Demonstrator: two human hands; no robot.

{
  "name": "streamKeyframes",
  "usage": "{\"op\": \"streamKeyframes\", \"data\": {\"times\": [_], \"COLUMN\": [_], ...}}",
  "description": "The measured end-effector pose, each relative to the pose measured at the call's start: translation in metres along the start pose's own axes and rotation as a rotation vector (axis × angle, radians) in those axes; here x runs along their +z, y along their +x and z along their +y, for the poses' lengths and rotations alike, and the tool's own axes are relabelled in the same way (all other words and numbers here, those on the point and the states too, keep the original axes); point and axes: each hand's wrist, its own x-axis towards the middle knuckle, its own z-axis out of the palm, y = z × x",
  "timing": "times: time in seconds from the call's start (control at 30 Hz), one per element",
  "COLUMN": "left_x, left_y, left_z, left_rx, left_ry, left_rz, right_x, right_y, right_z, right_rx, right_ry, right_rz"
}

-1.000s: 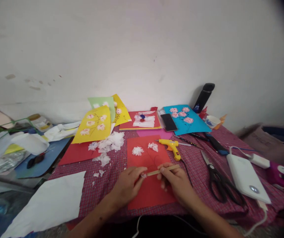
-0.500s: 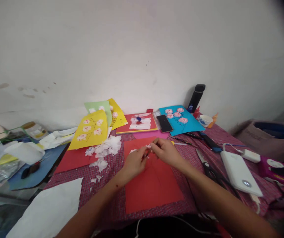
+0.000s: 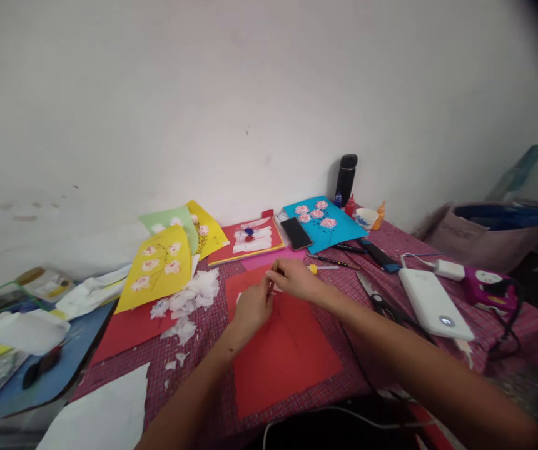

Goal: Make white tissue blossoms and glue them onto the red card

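- Left hand [image 3: 253, 307] and right hand [image 3: 293, 279] now meet farther up the red sheet [image 3: 284, 369], lower centre.
- Work apparently shifts to its upper part.
- Both curl inward; cannot tell what they pinch.

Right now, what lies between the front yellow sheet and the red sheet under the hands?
In the head view, left of the main red sheet: checked cloth, white paper scraps, and part of a second red sheet.
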Motion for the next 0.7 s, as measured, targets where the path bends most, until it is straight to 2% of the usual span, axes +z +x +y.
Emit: {"op": "streamKeyframes", "data": {"times": [0.33, 0.7], "left_x": [0.0066, 0.0023], "left_y": [0.0069, 0.005], "left_z": [0.0053, 0.0074], "left_rx": [-0.043, -0.033], "left_ry": [0.049, 0.046], "left_rz": [0.007, -0.008], "right_x": [-0.0004, -0.0049], "right_y": [-0.0011, -0.0029], "right_z": [0.0033, 0.0031], "right_rx": [0.008, 0.021], "right_ry": [-0.111, -0.203], "right_rz": [-0.038, -0.055]}}
